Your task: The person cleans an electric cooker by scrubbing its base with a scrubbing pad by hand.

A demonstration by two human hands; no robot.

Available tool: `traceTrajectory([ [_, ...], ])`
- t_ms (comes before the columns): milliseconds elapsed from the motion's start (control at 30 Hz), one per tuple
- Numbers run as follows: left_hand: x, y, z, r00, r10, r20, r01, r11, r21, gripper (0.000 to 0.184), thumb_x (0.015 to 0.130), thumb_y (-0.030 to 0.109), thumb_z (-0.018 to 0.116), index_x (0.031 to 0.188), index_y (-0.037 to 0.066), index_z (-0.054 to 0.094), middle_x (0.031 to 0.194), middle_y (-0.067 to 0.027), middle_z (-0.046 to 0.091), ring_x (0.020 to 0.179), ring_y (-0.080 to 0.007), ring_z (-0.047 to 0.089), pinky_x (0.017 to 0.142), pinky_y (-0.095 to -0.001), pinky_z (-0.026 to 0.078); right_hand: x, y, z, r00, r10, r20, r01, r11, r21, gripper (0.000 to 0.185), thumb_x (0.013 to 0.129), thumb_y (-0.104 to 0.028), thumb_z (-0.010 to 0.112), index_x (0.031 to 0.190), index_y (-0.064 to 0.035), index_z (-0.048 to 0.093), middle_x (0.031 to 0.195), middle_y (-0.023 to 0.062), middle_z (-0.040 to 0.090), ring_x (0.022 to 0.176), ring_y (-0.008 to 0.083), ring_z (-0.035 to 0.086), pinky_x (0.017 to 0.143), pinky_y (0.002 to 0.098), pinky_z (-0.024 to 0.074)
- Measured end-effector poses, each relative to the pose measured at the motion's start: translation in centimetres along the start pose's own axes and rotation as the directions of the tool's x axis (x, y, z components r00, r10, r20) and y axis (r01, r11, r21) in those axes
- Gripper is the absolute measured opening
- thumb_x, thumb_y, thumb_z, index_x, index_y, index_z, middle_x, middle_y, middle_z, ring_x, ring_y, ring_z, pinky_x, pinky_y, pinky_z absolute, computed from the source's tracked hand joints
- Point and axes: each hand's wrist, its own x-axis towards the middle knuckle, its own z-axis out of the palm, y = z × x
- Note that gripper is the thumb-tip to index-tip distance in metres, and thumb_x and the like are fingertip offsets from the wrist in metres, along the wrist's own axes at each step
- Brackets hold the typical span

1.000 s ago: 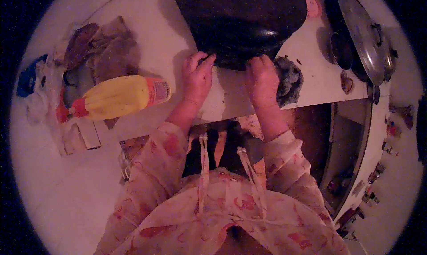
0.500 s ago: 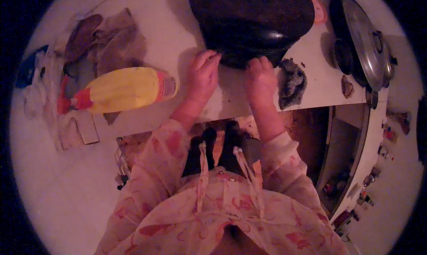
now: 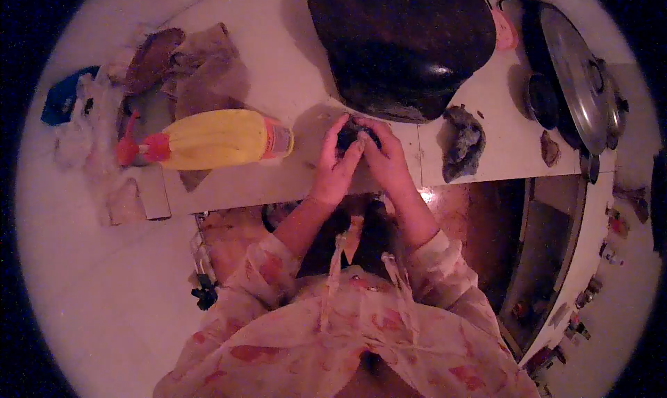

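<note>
A small dark object is held between my two hands near the counter's front edge. My left hand curls round its left side, and my right hand closes on it from the right, with the thumbs close together. What the object is cannot be made out. Just beyond my fingers lies a large dark, rounded item with a glossy front. To the right of my hands is a crumpled grey cloth. A yellow bottle with a red spray top lies on its side to the left.
Brown cloths and a blue item are at the left. On the right stand a metal lid, a small dark pan and a pink object. An open compartment shows below the counter.
Both hands have left the near edge of the large dark item and come together nearer to me, now round a small dark object. The view has shifted slightly.
</note>
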Motion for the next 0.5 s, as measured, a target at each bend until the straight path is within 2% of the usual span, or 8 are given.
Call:
traceTrajectory([
  [67, 0.8, -0.8, -0.6, 0.999, 0.031, -0.02, -0.03, 0.999, 0.042, 0.041, 0.085, 0.009, 0.055, 0.124, 0.004, 0.043, 0.116, -0.0103, 0.05, 0.105, -0.0181, 0.048, 0.091, -0.0285, 0.038, 0.0, -1.4, -1.1, 0.923, 0.25, 0.292, -0.344, 0.876, 0.337, 0.027, 0.084, -0.006, 0.052, 0.111, -0.0017, 0.053, 0.111, 0.0129, 0.056, 0.104, 0.0192, 0.051, 0.088, 0.0279, 0.0395],
  [100, 1.3, -1.1, -0.9, 0.998, 0.055, -0.037, -0.052, 0.996, 0.078, 0.041, 0.083, 0.008, 0.056, 0.122, 0.003, 0.044, 0.115, -0.0113, 0.05, 0.105, -0.02, 0.049, 0.091, -0.0301, 0.038, -0.2, -1.3, -1.1, 0.926, 0.241, 0.292, -0.337, 0.877, 0.344, 0.027, 0.084, -0.006, 0.052, 0.111, -0.0017, 0.053, 0.111, 0.0129, 0.056, 0.104, 0.0192, 0.051, 0.088, 0.0279, 0.0395],
  [233, 4.4, -0.9, -1.1, 0.957, 0.238, -0.163, -0.155, 0.901, 0.405, 0.042, 0.075, 0.005, 0.06, 0.116, 0.003, 0.049, 0.11, -0.0145, 0.052, 0.1, -0.0269, 0.051, 0.088, -0.0349, 0.04, -0.5, 0.0, -2.3, 0.991, 0.049, 0.123, -0.048, 0.999, -0.016, 0.029, 0.083, -0.005, 0.052, 0.112, -0.0021, 0.052, 0.107, 0.0108, 0.057, 0.099, 0.0167, 0.052, 0.085, 0.0272, 0.0411],
  [267, 5.0, 0.0, -1.0, 0.917, 0.366, -0.156, -0.211, 0.781, 0.588, 0.042, 0.072, 0.005, 0.061, 0.112, 0.003, 0.05, 0.107, -0.0158, 0.052, 0.097, -0.0296, 0.051, 0.086, -0.0363, 0.041, -0.5, 0.5, -3.5, 1.0, 0.008, 0.03, -0.001, 0.978, -0.21, 0.028, 0.083, -0.005, 0.052, 0.112, -0.0021, 0.053, 0.105, 0.0101, 0.057, 0.097, 0.0159, 0.053, 0.084, 0.0271, 0.0416],
  [300, 5.5, 0.6, -0.8, 0.866, 0.485, -0.122, -0.243, 0.623, 0.744, 0.041, 0.069, 0.005, 0.062, 0.109, 0.003, 0.052, 0.105, -0.0171, 0.052, 0.095, -0.0324, 0.051, 0.083, -0.0377, 0.042, -0.1, 0.9, -4.9, 0.998, 0.063, -0.024, -0.067, 0.98, -0.187, 0.029, 0.082, -0.006, 0.052, 0.111, -0.0014, 0.053, 0.106, 0.0145, 0.057, 0.099, 0.0236, 0.054, 0.086, 0.0313, 0.0417],
  [333, 5.9, 0.6, -0.7, 0.865, 0.486, -0.123, -0.243, 0.621, 0.745, 0.041, 0.069, 0.005, 0.062, 0.109, 0.003, 0.052, 0.105, -0.0171, 0.052, 0.095, -0.0324, 0.051, 0.083, -0.0377, 0.042, 0.4, 1.5, -6.5, 0.99, 0.12, -0.077, -0.131, 0.978, -0.16, 0.029, 0.081, -0.007, 0.052, 0.11, -0.0007, 0.053, 0.106, 0.0189, 0.057, 0.101, 0.0314, 0.055, 0.089, 0.0356, 0.0417],
  [400, 6.6, 0.6, -0.3, 0.861, 0.502, 0.082, -0.317, 0.402, 0.859, 0.039, 0.067, 0.006, 0.063, 0.104, 0.002, 0.054, 0.101, -0.0188, 0.052, 0.093, -0.0358, 0.05, 0.08, -0.0407, 0.043, 1.6, 5.2, -9.4, 0.976, -0.008, -0.22, -0.049, 0.966, -0.253, 0.028, 0.081, -0.009, 0.052, 0.107, 0.0004, 0.054, 0.104, 0.0189, 0.057, 0.099, 0.0335, 0.055, 0.088, 0.0368, 0.042],
  [500, 8.6, -1.3, -0.7, 0.824, 0.554, 0.12, -0.405, 0.427, 0.809, 0.032, 0.068, 0.007, 0.062, 0.099, 0.002, 0.056, 0.101, -0.0177, 0.052, 0.093, -0.0354, 0.05, 0.079, -0.0416, 0.043, 4.1, 5.4, -10.7, 0.967, -0.04, -0.251, -0.054, 0.933, -0.357, 0.032, 0.082, -0.013, 0.053, 0.111, 0.0009, 0.05, 0.106, 0.0198, 0.056, 0.099, 0.034, 0.054, 0.086, 0.0382, 0.0424],
])
